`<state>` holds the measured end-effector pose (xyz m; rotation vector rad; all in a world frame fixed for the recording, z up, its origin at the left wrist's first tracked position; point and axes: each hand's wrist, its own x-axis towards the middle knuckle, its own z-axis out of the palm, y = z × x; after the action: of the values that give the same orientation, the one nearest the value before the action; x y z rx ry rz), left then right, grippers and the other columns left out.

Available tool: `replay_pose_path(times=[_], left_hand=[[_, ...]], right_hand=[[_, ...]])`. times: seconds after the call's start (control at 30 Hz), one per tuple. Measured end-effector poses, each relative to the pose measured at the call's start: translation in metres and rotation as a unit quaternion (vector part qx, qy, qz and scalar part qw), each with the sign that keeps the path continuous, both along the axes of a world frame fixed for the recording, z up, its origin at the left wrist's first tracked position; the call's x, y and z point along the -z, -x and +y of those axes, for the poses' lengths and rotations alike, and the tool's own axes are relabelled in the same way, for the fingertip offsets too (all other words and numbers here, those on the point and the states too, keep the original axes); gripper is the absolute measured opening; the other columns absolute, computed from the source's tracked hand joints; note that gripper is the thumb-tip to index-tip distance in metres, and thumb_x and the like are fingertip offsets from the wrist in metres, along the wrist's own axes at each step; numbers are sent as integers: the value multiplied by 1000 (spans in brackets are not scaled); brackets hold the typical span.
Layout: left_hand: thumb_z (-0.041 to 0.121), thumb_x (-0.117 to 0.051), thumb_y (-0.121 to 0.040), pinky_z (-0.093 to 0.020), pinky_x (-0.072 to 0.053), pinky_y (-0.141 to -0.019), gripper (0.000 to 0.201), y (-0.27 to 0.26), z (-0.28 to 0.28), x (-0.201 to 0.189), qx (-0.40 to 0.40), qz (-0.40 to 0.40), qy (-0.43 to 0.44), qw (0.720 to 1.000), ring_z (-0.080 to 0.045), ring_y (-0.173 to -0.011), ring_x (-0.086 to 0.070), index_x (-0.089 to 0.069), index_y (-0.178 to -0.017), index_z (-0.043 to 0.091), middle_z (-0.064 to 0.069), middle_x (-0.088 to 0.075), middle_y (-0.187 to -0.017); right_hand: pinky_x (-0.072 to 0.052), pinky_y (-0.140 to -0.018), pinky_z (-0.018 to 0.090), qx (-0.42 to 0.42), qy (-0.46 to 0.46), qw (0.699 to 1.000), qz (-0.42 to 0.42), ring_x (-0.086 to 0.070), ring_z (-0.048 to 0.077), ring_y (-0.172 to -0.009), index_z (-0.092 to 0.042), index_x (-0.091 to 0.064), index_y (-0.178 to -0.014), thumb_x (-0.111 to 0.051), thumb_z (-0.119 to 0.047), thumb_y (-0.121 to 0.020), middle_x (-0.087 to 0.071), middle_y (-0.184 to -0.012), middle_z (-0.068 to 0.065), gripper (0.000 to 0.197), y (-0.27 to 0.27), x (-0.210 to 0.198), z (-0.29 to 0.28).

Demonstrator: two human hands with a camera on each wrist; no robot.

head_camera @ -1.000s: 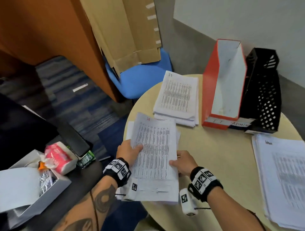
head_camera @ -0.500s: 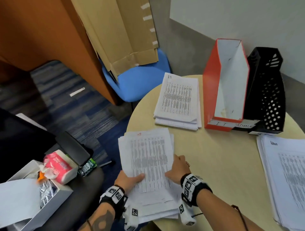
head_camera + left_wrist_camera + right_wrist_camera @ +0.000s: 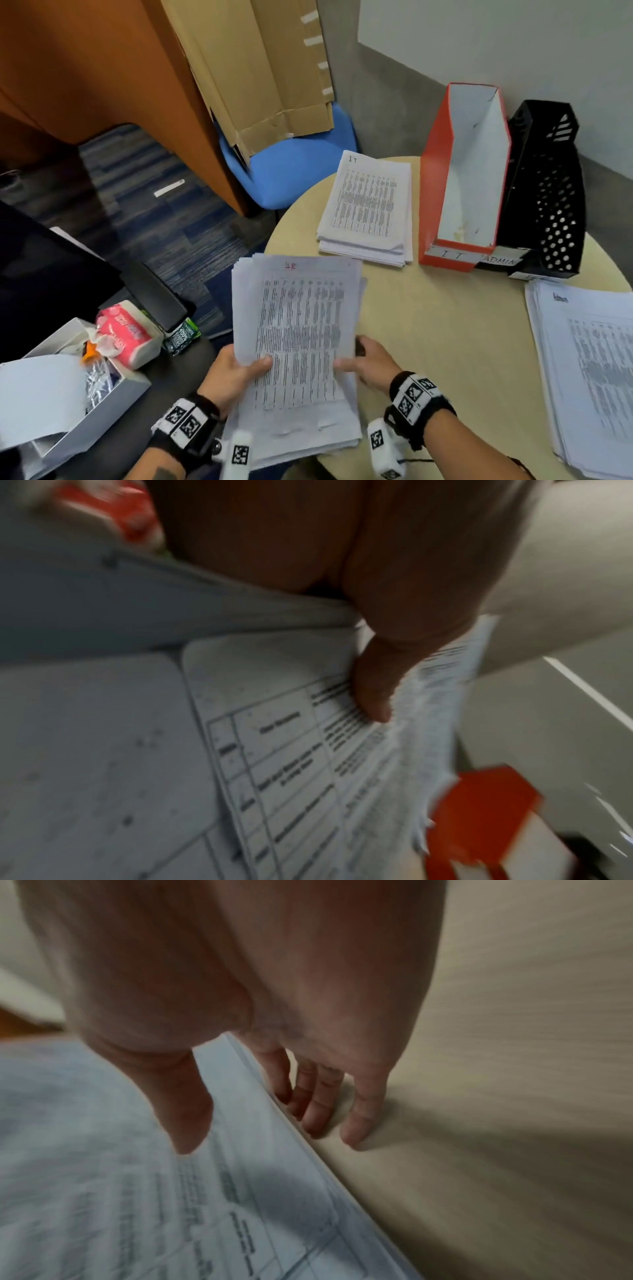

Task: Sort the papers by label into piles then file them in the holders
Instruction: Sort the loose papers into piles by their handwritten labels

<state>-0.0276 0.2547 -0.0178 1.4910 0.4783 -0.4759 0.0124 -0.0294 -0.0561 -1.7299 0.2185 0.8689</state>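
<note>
at 6 o'clock on the round bench [image 3: 445,342], a thick hr stack [image 3: 298,342] of printed sheets, red "hr" scrawled at its top edge, near end overhanging the bench rim. gripped on its left edge by the left hand [image 3: 233,373], thumb [image 3: 373,693] pressed on the top sheet and the other fingers hidden beneath. clasped on its right edge by the right hand [image 3: 371,365], thumb [image 3: 185,1110] lying over the top sheet, fingers [image 3: 318,1104] curled down along the stack's side, tips at the bench surface. at 12 o'clock, a second pile marked it [image 3: 370,209], flat and squared, well apart from the held stack. just beside it at 1 o'clock, an orange holder [image 3: 442,178] with white inside, labelled "it" on its front lip, nothing seen inside; touching its right side, a black perforated holder [image 3: 551,205] with a label reading "admin". at 3 o'clock, a third pile headed admin [image 3: 589,370], running past the picture's edge. off the bench at 9 o'clock, a white box [image 3: 82,411] with a pink tissue pack [image 3: 126,335] resting on it. at 11 o'clock, a blue chair [image 3: 291,171] with brown cardboard [image 3: 260,68] leaning over it.
</note>
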Motion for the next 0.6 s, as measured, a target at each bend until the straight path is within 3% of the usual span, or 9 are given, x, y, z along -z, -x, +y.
replay_pose_path(times=[0.1,0.2,0.3,0.37,0.43,0.47,0.5,0.53,0.6], left_hand=[[-1,-73,-86,-51,-59,-95,41,-14,-37,-30,54,-26,60,996,-38,-111,-71,-63,-126,-2,-20,-74,-118],[9,-81,-83,-41,-60,-92,40,-31,-96,-51,88,-122,3,989,-25,-106,-75,-68,-121,7,-10,-78,-113],[28,-86,-82,-29,-57,-61,18,-40,-173,-71,0,-203,-154,967,-14,-68,-68,-76,-86,13,2,-75,-75],[29,-85,-83,-25,-42,-51,26,-40,-218,-82,-71,-252,-214,941,-19,-59,-50,-68,-70,14,-2,-64,-63],[22,-85,-83,-23,-40,-52,21,-41,-243,-96,-116,-281,-177,936,-15,-62,-50,-69,-70,27,4,-66,-66],[17,-87,-81,-21,-45,-56,24,-42,-249,-102,-131,-292,-144,937,-9,-65,-57,-71,-73,33,12,-70,-70],[11,-88,-79,-20,-52,-63,31,-41,-250,-107,-137,-313,-109,933,-3,-73,-63,-74,-79,39,16,-74,-78],[6,-89,-77,-19,-56,-71,39,-41,-249,-111,-126,-341,-82,928,-1,-83,-68,-76,-91,39,16,-77,-89],[-3,-89,-72,-21,-59,-81,48,-37,-244,-110,-86,-375,-46,922,-6,-97,-72,-73,-107,26,10,-78,-104]], right_hand=[[-57,-94,38,138,-103,985,-15,-73,22,-100,-11,-66,-116,-86,-6,-75,-76,-110,8,46,4,-39,-41],[-57,-94,48,215,-104,965,-109,-74,28,-102,-8,-70,-115,-93,-21,-65,-77,-108,12,56,7,-75,-84],[-63,-78,39,301,-8,930,-211,-77,17,-81,-9,-78,-94,-88,-15,-78,-79,-87,5,20,9,-105,-109],[-55,-72,20,349,-2,905,-243,-74,14,-75,-1,-73,-91,-82,-11,-84,-78,-86,8,16,12,-127,-121],[-47,-83,9,374,-25,898,-229,-66,16,-85,-4,-54,-91,-80,-15,-86,-70,-89,-1,29,14,-142,-139],[-45,-97,18,382,-23,897,-221,-62,19,-90,-11,-46,-89,-82,-18,-85,-65,-87,-7,36,16,-145,-149],[-46,-102,29,389,-19,894,-220,-62,20,-94,-16,-46,-92,-85,-21,-81,-66,-86,-8,41,19,-148,-158],[-50,-97,34,386,-30,895,-223,-67,18,-95,-17,-51,-102,-91,-27,-73,-71,-89,-7,50,18,-136,-174],[-58,-85,31,351,-12,911,-218,-72,12,-96,-13,-61,-118,-97,-52,-52,-76,-103,-1,85,22,-119,-197]])
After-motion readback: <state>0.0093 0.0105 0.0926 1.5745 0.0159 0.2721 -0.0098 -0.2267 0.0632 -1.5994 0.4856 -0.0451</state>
